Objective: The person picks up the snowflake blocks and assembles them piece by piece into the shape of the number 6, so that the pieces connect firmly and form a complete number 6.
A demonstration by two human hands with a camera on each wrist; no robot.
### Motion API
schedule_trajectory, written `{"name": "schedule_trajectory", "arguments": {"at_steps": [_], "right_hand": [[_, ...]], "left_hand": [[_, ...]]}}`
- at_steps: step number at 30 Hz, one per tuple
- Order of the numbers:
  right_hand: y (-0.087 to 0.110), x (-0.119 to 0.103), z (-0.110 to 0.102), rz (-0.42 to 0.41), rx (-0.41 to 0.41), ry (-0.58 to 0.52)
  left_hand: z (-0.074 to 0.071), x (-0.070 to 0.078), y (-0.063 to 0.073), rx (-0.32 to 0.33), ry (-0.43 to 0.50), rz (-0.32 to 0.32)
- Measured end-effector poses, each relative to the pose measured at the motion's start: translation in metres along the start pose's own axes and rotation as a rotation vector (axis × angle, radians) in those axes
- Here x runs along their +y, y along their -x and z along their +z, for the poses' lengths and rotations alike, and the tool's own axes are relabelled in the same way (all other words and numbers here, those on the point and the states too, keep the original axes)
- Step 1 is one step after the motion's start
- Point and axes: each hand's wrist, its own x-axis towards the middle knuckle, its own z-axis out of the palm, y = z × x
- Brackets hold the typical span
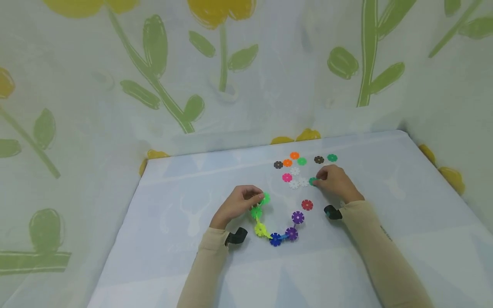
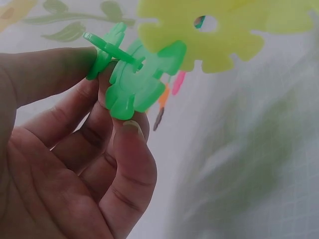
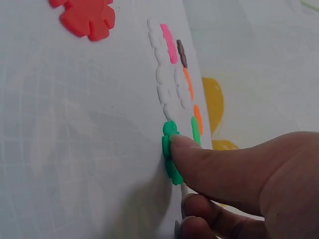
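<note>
My left hand [image 1: 239, 206] pinches the light green snowflake disc [image 1: 266, 198] at one end of a curved chain of interlocking plastic discs. Close up in the left wrist view, slotted green discs [image 2: 137, 82] meet at an angle by the fingertips, beside a yellow disc [image 2: 229, 35]. The chain runs on through yellow [image 1: 260, 229], dark blue [image 1: 275, 239] and purple discs [image 1: 291, 234]. Over on the right, my right hand [image 1: 336, 183] holds a dark green disc [image 3: 172, 159] by its edge between thumb and fingers, at the table surface next to white discs [image 3: 162, 74].
A red disc [image 1: 307, 205] lies near the chain's purple end. Behind the white ones are loose pink [image 1: 286, 177], orange [image 1: 294, 155], brown [image 1: 319, 159] and green discs [image 1: 332, 158]. Flower-patterned fabric [image 1: 269, 107] rises at the back edge of the white table [image 1: 161, 248].
</note>
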Motion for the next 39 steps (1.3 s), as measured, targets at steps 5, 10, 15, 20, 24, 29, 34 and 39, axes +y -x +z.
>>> {"name": "schedule_trajectory", "arguments": {"at_steps": [5,10,15,20,24,29,34,39], "right_hand": [[0.003,-0.004,0.003,0.043,-0.011,-0.011],[0.004,-0.009,0.002,0.049,-0.015,-0.012],[0.003,-0.008,0.004,0.028,-0.020,0.008],[0.002,-0.006,0.004,0.024,-0.032,-0.013],[0.000,-0.004,0.001,-0.036,-0.016,-0.043],[0.003,-0.014,0.001,-0.193,0.007,-0.150],[0.010,-0.035,0.005,-0.327,-0.039,-0.271],[0.017,-0.053,0.013,-0.402,-0.051,-0.278]], "left_hand": [[0.002,-0.001,0.001,-0.005,0.008,-0.002],[0.003,-0.003,0.000,-0.004,0.014,-0.005],[0.003,-0.004,0.000,-0.006,0.006,-0.009],[0.002,-0.002,0.001,-0.002,0.011,-0.033],[0.003,-0.003,0.001,-0.010,0.030,-0.050],[0.004,-0.002,0.000,-0.013,0.050,-0.060],[0.006,-0.003,-0.002,-0.006,0.064,-0.065],[0.007,-0.004,-0.003,-0.007,0.117,-0.086]]}}
